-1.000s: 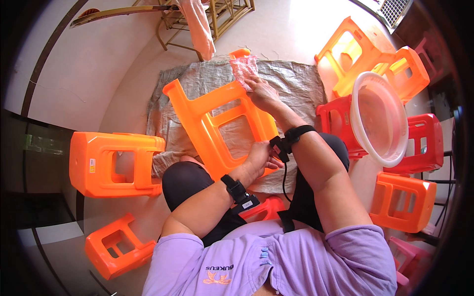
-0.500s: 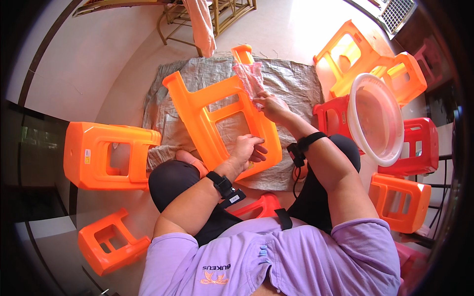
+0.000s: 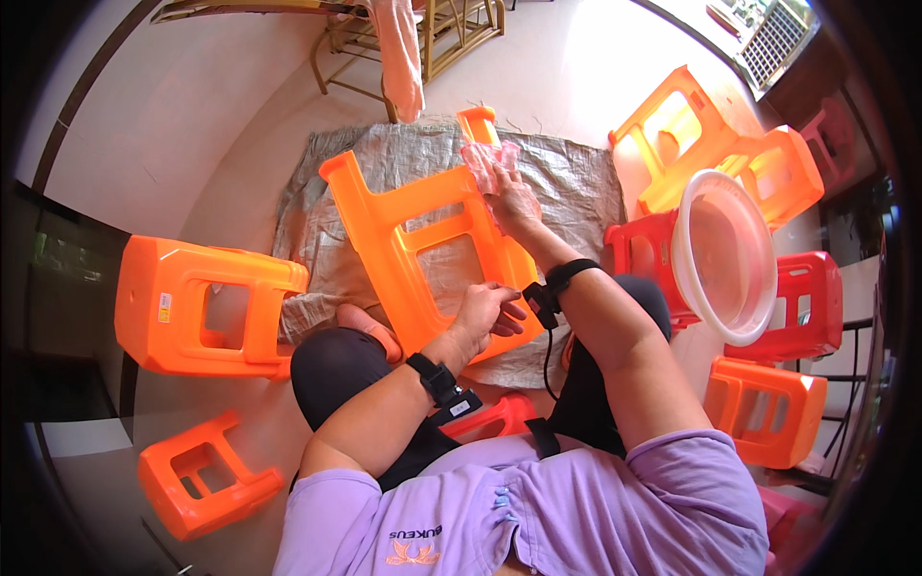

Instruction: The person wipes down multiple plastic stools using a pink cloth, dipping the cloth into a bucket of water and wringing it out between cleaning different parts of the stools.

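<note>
An orange plastic stool (image 3: 384,259) lies tipped over in front of me, its legs pointing away and its openwork side facing up. A wet-looking pink cloth (image 3: 485,161) is bunched in my right hand (image 3: 516,202), pressed against the far right leg of the stool. My left hand (image 3: 485,315) rests at the stool's near end, palm down, with its fingers loosely apart and nothing held in them. The underside of that hand is partly hidden.
A grey woven sheet (image 3: 576,192) lies under the stool. At right, a white basin (image 3: 680,259) sits tilted on a red stool (image 3: 639,245). Other orange stools (image 3: 158,298) stand on both sides. Beyond the sheet is a bamboo-like frame (image 3: 461,43) with a hanging pink cloth (image 3: 399,72).
My right hand has slid the cloth slightly along the stool's leg, its fingers now flatter over it. The left hand stays at the near end. The whole view has shifted a little.
</note>
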{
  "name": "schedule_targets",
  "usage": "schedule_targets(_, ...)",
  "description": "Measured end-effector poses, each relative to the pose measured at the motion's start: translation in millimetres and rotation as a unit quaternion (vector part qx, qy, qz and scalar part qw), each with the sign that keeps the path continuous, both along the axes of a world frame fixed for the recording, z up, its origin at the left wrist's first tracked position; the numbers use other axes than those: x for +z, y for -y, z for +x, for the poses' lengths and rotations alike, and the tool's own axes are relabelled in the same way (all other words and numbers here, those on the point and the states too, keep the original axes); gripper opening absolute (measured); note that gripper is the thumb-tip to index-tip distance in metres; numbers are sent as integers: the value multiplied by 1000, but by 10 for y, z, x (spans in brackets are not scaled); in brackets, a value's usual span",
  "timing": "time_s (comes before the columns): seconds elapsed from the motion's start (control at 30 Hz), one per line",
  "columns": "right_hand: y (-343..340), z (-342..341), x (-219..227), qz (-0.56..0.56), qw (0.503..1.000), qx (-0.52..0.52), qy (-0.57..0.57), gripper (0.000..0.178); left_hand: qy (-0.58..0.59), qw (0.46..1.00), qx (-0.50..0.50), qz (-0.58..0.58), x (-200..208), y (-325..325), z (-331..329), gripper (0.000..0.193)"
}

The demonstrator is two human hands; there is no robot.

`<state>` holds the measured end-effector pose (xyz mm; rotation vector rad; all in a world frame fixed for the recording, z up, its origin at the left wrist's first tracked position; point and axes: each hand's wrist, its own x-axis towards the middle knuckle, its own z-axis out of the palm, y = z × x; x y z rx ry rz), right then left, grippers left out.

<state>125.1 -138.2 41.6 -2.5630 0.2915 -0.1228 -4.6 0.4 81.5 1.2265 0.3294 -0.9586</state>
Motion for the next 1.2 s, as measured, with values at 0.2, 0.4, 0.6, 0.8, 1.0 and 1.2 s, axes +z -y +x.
schedule_targets(0.2,-50,472,80,-52,997,-28,-44,36,43,999,13,-4,141,-112,44,22)
schedule_targets(0.4,-165,772,173,3,998,-67,6,19,55,998,41,3,173,-154,122,21)
schedule_targets(0.6,-146,766,333,402,915,1,-28,14,36,997,66,-5,104,-125,107,16)
schedule_targets(0.8,166,722,523,602,796,26,-50,23,45,998,51,-5,160,-78,86,15)
schedule_targets(1.0,187,800,787,705,706,11,74,20,51,996,73,-29,91,-96,156,16)
schedule_targets(1.2,369,630,1051,552,812,-20,189,21,53,996,64,-27,186,-104,156,17)
